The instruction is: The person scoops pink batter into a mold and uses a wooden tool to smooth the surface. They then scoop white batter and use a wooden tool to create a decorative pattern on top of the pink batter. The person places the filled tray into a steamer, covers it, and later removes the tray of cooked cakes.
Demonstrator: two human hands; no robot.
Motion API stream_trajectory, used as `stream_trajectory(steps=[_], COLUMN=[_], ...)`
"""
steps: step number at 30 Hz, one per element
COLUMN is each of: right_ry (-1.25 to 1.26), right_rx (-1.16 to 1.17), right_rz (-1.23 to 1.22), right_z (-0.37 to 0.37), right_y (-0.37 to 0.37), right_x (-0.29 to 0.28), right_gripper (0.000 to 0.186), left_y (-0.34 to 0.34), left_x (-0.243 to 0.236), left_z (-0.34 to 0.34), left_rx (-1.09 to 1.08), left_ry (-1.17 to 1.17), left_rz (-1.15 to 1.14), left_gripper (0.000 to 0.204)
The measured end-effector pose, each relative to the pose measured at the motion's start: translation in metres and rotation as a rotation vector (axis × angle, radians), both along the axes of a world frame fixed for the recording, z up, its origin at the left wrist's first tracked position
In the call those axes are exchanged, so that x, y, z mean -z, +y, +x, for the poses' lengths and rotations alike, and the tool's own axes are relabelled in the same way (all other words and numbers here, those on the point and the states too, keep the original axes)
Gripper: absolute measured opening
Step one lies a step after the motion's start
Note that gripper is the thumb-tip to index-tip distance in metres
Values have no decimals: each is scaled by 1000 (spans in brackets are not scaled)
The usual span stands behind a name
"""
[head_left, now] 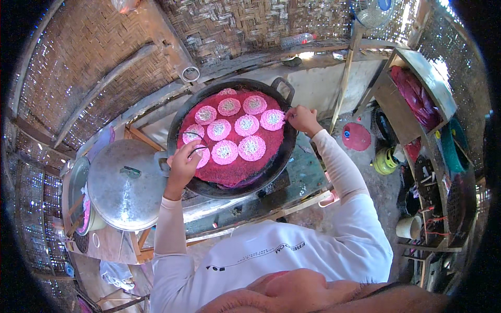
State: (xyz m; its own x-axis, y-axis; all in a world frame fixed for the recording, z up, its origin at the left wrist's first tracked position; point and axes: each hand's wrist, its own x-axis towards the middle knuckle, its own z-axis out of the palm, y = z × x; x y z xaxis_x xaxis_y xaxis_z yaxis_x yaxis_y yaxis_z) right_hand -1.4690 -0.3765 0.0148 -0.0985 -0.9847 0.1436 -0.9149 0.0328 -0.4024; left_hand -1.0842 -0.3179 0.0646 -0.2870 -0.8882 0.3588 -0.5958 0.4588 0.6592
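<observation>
The left hand (183, 166) is closed on a thin dark wire loop (194, 142) over the pink round (200, 155) at the near-left edge of the big black pan (284, 143). The right hand (301, 119) pinches the rim of the far-right round (272, 119). With both hands low over the red-coated pan, a slip could likely burn fingers or tear a lacy round.

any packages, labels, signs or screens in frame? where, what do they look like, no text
No signs or screens.
Plastic bottle: lies on its side on the ledge behind the wok, clear, reddish cap.
Shirt print: on the person's white shirt, lower middle, dark lettering, seen upside down.
Small container: on the ground right of the stove, rounded, yellow-green; a label cannot be made out.
</observation>
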Motion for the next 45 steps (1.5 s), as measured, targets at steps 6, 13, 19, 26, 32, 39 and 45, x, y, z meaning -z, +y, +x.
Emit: stream_trajectory(steps=[6,13,19,26,32,39,45], right_ry=[159,374,185,230,247,156,219], right_rx=[-21,-50,-27,-152,-64,-62,-97], right_rz=[-117,-300,-231,-164,-230,-139,-316], right_z=[7,15,7,1,10,4,-5], right_y=[8,8,7,27,14,6,-5], right_x=[-5,-13,-14,-16,-11,-17,2], right_gripper=[14,13,11,11,10,15,24], left_y=[2,6,5,0,-4,-3,0], left_x=[1,-5,0,11,15,17,4], left_z=[1,-1,1,9,7,11,1], left_rx=[-7,-16,2,14,40,34,23], left_ry=[-1,-53,8,40,83,76,39], left_rz=[19,-25,-10,-4,-11,22,5], left_gripper=[32,32,33,33,34,34,33])
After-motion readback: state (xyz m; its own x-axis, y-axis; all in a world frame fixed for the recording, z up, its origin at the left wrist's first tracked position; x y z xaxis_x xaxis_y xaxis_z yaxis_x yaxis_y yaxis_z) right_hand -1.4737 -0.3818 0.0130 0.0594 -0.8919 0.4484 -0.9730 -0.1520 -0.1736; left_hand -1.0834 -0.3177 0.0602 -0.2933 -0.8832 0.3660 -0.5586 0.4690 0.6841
